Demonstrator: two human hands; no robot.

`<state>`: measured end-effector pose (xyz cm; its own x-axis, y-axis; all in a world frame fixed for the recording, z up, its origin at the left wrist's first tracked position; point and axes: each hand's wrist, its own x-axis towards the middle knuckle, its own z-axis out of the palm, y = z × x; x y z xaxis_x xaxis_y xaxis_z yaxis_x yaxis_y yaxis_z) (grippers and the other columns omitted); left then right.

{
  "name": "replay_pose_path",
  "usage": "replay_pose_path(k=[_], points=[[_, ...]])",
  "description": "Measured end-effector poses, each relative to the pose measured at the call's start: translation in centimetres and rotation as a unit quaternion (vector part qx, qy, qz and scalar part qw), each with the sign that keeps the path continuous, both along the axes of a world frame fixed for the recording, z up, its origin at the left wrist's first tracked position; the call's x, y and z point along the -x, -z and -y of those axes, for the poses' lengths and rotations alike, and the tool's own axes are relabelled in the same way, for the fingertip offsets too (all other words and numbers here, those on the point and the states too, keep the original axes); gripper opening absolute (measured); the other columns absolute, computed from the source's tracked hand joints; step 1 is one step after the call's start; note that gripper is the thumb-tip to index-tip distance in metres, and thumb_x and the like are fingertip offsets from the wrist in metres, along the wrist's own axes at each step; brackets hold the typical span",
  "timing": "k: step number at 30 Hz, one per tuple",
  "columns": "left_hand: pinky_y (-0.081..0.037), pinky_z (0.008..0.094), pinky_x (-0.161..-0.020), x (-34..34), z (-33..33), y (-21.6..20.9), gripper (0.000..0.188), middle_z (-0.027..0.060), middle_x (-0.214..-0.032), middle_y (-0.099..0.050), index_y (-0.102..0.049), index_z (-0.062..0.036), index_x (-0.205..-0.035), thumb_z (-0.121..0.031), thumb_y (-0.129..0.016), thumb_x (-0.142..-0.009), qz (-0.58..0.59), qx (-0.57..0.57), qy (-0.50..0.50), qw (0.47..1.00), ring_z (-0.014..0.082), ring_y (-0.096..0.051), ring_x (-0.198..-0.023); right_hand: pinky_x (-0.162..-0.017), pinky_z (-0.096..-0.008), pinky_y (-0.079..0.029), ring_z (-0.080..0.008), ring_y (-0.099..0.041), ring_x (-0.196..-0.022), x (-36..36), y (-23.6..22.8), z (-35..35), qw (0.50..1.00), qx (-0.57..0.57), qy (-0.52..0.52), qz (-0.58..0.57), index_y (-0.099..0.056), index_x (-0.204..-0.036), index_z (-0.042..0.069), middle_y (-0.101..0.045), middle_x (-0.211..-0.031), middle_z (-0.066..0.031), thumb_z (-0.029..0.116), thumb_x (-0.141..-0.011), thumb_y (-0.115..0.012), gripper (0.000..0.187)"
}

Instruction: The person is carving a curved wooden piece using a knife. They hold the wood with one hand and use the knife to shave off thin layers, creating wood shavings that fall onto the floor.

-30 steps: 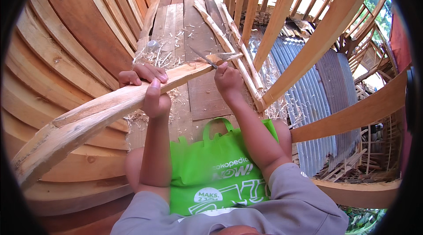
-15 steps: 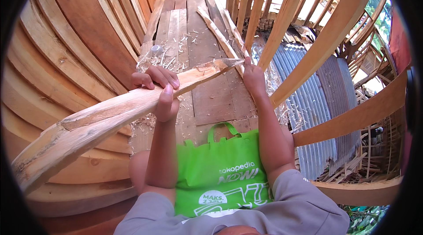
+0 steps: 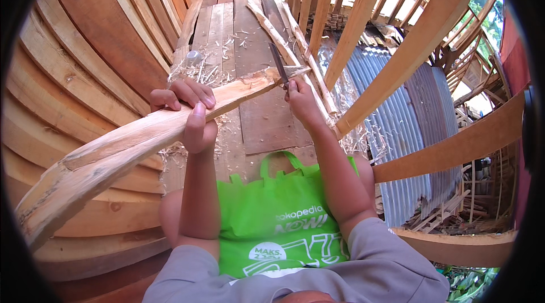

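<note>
A long pale wooden pole (image 3: pixel 133 139), stripped of bark, slants from the lower left up to a narrowed tip in the middle of the view. My left hand (image 3: pixel 190 111) is closed around it, thumb on the near side and fingers over the top. Near the tip, my right hand (image 3: pixel 298 97) grips a dark-bladed knife (image 3: pixel 277 61). The blade stands up across the far side of the pole's end, seemingly touching it; the handle is mostly hidden in my fingers. A green bag (image 3: pixel 272 212) lies over my lap.
Wood shavings (image 3: pixel 227 47) litter the plank floor (image 3: pixel 267 127). Two peeled poles (image 3: pixel 272 33) lie ahead. Plank walling (image 3: pixel 102 98) rises on the left. Wooden slats (image 3: pixel 409 64) stand on the right, with corrugated metal sheets (image 3: pixel 392 132) beyond. A small clear cup (image 3: pixel 194 57) sits among the shavings.
My right hand has moved left and slightly down along the pole's end, and the knife blade now shows. My left hand still holds the pole, shifted slightly left in view.
</note>
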<state>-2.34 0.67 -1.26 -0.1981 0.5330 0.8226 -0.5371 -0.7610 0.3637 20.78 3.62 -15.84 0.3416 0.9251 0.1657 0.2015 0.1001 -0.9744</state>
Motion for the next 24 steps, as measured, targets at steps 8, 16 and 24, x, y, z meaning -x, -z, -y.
replay_pose_path(k=[8, 16, 24], points=[[-0.045, 0.0291, -0.06, -0.2, 0.1, 0.0, 0.028, 0.0056, -0.065, -0.041, -0.038, -0.0114, -0.091, -0.004, -0.052, -0.068, -0.004, 0.009, -0.016, 1.0, 0.0154, -0.047, -0.059, -0.045, -0.0279, -0.033, -0.0087, -0.041, -0.049, 2.4, 0.3, 0.2, 1.0, 0.0, -0.001, -0.027, -0.051, -0.076, 0.008, -0.047, -0.061, 0.0021, 0.036, -0.107, -0.039, 0.044], [-0.044, 0.0294, -0.059, 0.0, 0.1, 0.0, 0.029, 0.0055, -0.066, -0.041, -0.039, -0.0122, -0.093, -0.004, -0.052, -0.068, -0.004, 0.016, -0.016, 1.0, 0.0155, -0.046, -0.058, -0.042, -0.0297, -0.029, -0.0087, -0.038, -0.046, 3.3, -2.7, 1.1, 0.995, 0.012, 0.018, 0.093, -0.045, -0.062, 0.012, -0.04, -0.052, 0.0036, 0.056, -0.102, -0.045, 0.06], [-0.042, 0.0296, -0.06, 0.0, 0.0, 0.4, 0.028, 0.0055, -0.067, -0.04, -0.039, -0.0134, -0.092, -0.004, -0.053, -0.07, -0.001, 0.011, -0.008, 1.0, 0.0158, -0.045, -0.06, -0.038, -0.028, -0.009, -0.0072, -0.015, -0.039, 2.7, -6.8, 2.2, 0.93, 0.271, -0.105, -0.223, -0.028, -0.062, 0.018, -0.022, -0.051, 0.0076, 0.063, -0.1, -0.042, 0.06]])
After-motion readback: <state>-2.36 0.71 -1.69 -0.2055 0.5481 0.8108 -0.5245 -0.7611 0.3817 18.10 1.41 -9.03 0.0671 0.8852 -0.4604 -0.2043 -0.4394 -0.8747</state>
